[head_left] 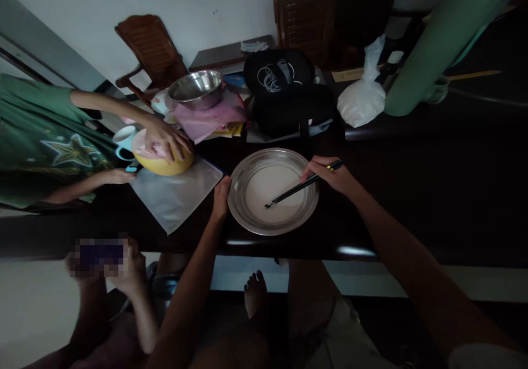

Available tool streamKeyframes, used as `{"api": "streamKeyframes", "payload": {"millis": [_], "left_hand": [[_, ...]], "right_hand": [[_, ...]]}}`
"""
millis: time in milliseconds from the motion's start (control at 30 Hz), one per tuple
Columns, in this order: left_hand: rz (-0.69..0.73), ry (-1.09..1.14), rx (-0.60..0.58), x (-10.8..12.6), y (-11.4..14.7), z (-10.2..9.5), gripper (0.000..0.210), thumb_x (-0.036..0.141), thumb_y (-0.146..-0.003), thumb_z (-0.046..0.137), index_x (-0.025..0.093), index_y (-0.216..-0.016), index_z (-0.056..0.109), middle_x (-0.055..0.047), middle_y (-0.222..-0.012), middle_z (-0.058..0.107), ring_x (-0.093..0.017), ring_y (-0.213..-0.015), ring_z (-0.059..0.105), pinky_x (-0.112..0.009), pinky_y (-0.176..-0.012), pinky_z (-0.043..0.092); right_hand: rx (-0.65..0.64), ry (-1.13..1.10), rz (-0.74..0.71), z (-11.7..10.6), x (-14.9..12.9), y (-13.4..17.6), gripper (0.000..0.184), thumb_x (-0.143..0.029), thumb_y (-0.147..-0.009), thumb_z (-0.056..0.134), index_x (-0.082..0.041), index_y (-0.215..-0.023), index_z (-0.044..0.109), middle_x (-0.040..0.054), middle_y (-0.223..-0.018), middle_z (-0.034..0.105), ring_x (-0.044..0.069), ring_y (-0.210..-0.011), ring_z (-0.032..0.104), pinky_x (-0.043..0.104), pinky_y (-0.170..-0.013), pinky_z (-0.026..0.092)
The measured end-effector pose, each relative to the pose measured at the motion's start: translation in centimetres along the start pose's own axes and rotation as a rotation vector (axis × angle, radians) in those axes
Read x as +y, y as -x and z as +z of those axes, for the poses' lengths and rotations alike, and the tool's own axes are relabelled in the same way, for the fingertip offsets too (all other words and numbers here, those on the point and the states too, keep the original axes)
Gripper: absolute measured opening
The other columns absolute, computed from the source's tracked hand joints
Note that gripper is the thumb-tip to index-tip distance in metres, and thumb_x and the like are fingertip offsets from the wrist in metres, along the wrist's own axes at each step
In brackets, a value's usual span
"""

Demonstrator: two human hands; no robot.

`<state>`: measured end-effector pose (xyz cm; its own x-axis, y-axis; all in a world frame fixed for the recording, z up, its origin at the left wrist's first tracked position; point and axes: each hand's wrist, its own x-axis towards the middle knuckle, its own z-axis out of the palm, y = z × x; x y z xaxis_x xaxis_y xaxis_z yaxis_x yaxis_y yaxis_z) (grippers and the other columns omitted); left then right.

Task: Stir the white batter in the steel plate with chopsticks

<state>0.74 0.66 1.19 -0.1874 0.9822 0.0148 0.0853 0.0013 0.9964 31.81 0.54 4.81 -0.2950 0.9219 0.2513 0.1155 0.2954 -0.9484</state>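
A wide metal basin (pixel 239 207) stands near the front edge of the dark table, with a layer of off-white liquid or batter (pixel 264 185) in it. My left hand (pixel 221 198) grips the basin's left rim, its thumb on the edge. Over the right rim, my right hand (pixel 325 172) is closed around black chopsticks (pixel 289 193) with gold bands near the top. Their tips reach down to the white mixture, and a bit of white clings there.
At left, a person in a green shirt rests a hand on a yellow bowl (pixel 165 165) beside a plastic pouch (pixel 177 198). Behind stand a smaller steel bowl (pixel 198 91), a black case (pixel 289 94), a bag of white powder (pixel 363 102) and a tall green flask (pixel 437 50). Another person sits lower left.
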Motion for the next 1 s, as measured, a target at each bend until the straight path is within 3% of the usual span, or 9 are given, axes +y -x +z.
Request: {"api": "streamKeyframes", "payload": {"millis": [67,200,300,400,500,633,800,867,1000], "left_hand": [[-0.005,0.009,0.006,-0.05,-0.02,0.03,0.047,0.05,-0.084,0.062,0.017,-0.055,0.044,0.003,-0.056,0.039,-0.01,-0.054,0.033,-0.022,-0.051,0.032],[-0.014,0.019,0.017,0.06,0.04,0.17,0.046,0.046,-0.085,0.061,0.017,-0.055,0.043,0.003,-0.056,0.038,-0.01,-0.054,0.034,-0.022,-0.051,0.032],[-0.011,0.024,0.017,0.21,0.12,0.21,0.045,0.044,-0.087,0.06,0.017,-0.056,0.042,0.004,-0.056,0.037,-0.01,-0.054,0.033,-0.022,-0.051,0.032],[-0.004,0.015,0.006,0.33,0.12,0.19,0.044,0.042,-0.088,0.059,0.017,-0.055,0.042,0.003,-0.056,0.037,-0.01,-0.054,0.033,-0.022,-0.051,0.032],[-0.003,-0.004,0.015,0.4,0.08,0.2,0.044,0.04,-0.089,0.059,0.017,-0.055,0.042,0.003,-0.055,0.038,-0.01,-0.054,0.033,-0.022,-0.052,0.032],[-0.004,-0.002,0.019,0.47,0.09,0.27,0.045,0.039,-0.089,0.058,0.017,-0.054,0.041,0.003,-0.056,0.037,-0.01,-0.054,0.032,-0.022,-0.052,0.032],[-0.02,-0.006,0.034,0.66,0.19,0.43,0.044,0.037,-0.091,0.056,0.017,-0.054,0.041,0.003,-0.056,0.037,-0.011,-0.054,0.033,-0.022,-0.052,0.032],[-0.028,-0.007,0.032,0.77,0.22,0.5,0.044,0.035,-0.092,0.056,0.017,-0.054,0.041,0.003,-0.056,0.037,-0.011,-0.054,0.032,-0.022,-0.052,0.032],[-0.03,-0.006,0.031,0.82,0.22,0.53,0.044,0.032,-0.092,0.055,0.017,-0.053,0.039,0.003,-0.056,0.034,-0.011,-0.054,0.031,-0.022,-0.051,0.031]], "right_hand": [[0.046,0.04,-0.011,-0.09,-0.1,-0.05,0.038,-0.052,-0.089,0.055,-0.021,-0.076,0.074,0.0034,-0.077,0.076,0.018,-0.078,0.07,0.03,-0.077,0.053],[0.145,-0.04,0.015,-0.39,-0.14,-0.07,0.039,-0.054,-0.087,0.057,-0.021,-0.073,0.071,0.0031,-0.069,0.075,0.018,-0.068,0.07,0.03,-0.069,0.054],[0.098,-0.093,0.035,-0.1,-0.09,0.03,0.042,-0.056,-0.086,0.057,-0.02,-0.069,0.07,0.0027,-0.062,0.072,0.017,-0.062,0.069,0.029,-0.064,0.053],[0.04,-0.053,0.026,0.25,-0.09,0.07,0.041,-0.055,-0.088,0.055,-0.02,-0.072,0.071,0.003,-0.067,0.074,0.018,-0.069,0.071,0.03,-0.07,0.054],[0.091,0.008,0.002,0.07,-0.1,0.01,0.039,-0.054,-0.087,0.057,-0.021,-0.074,0.072,0.0034,-0.073,0.075,0.018,-0.075,0.071,0.031,-0.075,0.053],[0.154,-0.056,0.02,-0.37,-0.09,-0.01,0.04,-0.055,-0.087,0.057,-0.02,-0.071,0.07,0.003,-0.064,0.073,0.017,-0.064,0.069,0.031,-0.065,0.053],[0.036,0.062,-0.037,-0.09,-0.16,0.02,0.04,-0.05,-0.091,0.053,-0.021,-0.072,0.073,0.0036,-0.074,0.075,0.017,-0.076,0.069,0.031,-0.076,0.052],[0.058,0.091,-0.046,-0.17,-0.14,-0.03,0.038,-0.049,-0.09,0.054,-0.022,-0.073,0.073,0.0033,-0.078,0.076,0.018,-0.08,0.069,0.032,-0.079,0.052],[0.173,-0.028,0.007,-0.6,0.0,-0.03,0.038,-0.052,-0.088,0.056,-0.021,-0.071,0.071,0.0026,-0.065,0.073,0.017,-0.064,0.068,0.031,-0.066,0.053]]}}
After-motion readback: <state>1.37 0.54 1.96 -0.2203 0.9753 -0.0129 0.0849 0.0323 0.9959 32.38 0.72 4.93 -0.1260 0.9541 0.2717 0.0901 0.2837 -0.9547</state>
